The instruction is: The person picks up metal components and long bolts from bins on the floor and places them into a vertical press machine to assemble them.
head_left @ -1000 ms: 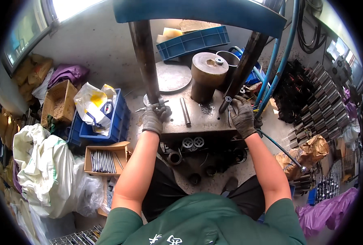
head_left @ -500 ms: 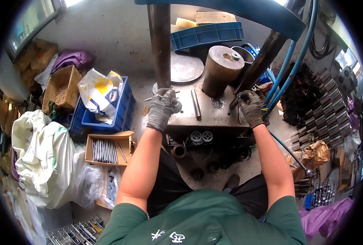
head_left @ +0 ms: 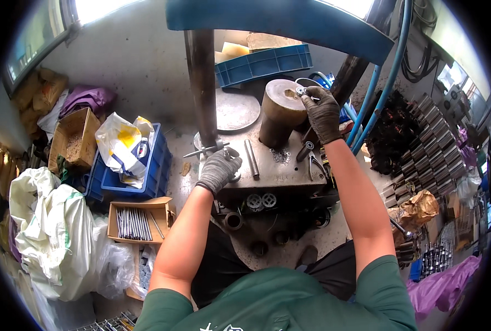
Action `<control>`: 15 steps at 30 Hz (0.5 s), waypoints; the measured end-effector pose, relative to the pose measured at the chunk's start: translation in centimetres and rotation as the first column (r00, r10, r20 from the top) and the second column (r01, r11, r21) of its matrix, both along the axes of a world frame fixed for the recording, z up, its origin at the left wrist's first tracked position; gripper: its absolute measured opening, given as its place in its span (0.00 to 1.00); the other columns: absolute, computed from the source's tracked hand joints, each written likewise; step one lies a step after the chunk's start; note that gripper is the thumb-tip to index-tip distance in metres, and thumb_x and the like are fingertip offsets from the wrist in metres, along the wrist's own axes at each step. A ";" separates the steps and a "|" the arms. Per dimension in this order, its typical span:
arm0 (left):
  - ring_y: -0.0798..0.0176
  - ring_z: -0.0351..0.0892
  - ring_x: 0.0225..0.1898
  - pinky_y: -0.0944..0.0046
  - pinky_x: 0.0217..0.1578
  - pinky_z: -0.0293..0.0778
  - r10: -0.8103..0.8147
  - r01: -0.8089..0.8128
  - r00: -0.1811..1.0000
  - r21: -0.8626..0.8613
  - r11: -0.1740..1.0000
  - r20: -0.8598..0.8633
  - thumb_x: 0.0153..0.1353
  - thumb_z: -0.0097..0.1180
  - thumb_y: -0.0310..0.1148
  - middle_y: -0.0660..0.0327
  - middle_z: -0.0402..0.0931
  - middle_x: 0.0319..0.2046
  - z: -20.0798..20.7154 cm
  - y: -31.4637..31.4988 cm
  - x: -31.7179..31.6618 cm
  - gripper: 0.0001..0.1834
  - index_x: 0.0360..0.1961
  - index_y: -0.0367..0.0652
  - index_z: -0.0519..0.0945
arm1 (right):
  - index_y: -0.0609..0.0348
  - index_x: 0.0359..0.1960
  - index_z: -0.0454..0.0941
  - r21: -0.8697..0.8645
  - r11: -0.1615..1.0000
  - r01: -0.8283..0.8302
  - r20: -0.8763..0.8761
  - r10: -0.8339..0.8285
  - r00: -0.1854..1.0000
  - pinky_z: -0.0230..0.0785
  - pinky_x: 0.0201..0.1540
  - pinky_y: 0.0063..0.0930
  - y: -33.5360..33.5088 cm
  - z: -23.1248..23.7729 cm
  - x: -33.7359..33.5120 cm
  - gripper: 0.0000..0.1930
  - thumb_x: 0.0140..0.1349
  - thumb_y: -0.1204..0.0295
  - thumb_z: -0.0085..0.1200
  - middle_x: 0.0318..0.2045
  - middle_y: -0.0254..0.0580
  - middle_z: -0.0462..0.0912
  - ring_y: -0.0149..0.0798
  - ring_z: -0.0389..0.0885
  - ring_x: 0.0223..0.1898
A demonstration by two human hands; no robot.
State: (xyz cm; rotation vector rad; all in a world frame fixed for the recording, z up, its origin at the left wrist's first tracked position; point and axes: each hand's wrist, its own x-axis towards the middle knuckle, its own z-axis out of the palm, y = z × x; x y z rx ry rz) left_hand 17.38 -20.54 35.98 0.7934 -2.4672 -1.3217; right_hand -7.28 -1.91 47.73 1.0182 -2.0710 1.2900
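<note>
My right hand, in a dark grey work glove, pinches at a small ring-shaped bearing by the top rim of a tall steel cylinder. My left hand, in a lighter grey glove, has curled fingers beside a thin metal rod with a collar; what they hold, if anything, is hidden. Between the hands, a short steel bar lies on the metal bench. Right of it are a dark cylindrical piece with a ring-shaped end and pliers.
A steel post and blue crossbeam frame the bench. Blue hoses hang at right, near stacked metal tubes. At left stand a blue crate and a carton of rods. A round plate lies behind.
My right hand has risen from the bench's right side to the bearing by the cylinder top, uncovering the pliers and dark piece. My left hand has shifted slightly right. The view has tilted.
</note>
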 end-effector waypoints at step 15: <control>0.65 0.72 0.19 0.62 0.25 0.73 0.058 0.048 0.980 0.513 0.857 -0.190 0.65 0.62 0.31 0.65 0.70 0.20 -5.4 -2.3 1.0 0.09 0.33 0.43 0.73 | 0.64 0.52 0.83 -0.088 0.990 -0.106 0.294 0.127 0.947 0.77 0.44 0.28 5.8 -1.8 7.0 0.15 0.64 0.75 0.65 0.42 0.41 0.86 0.32 0.82 0.38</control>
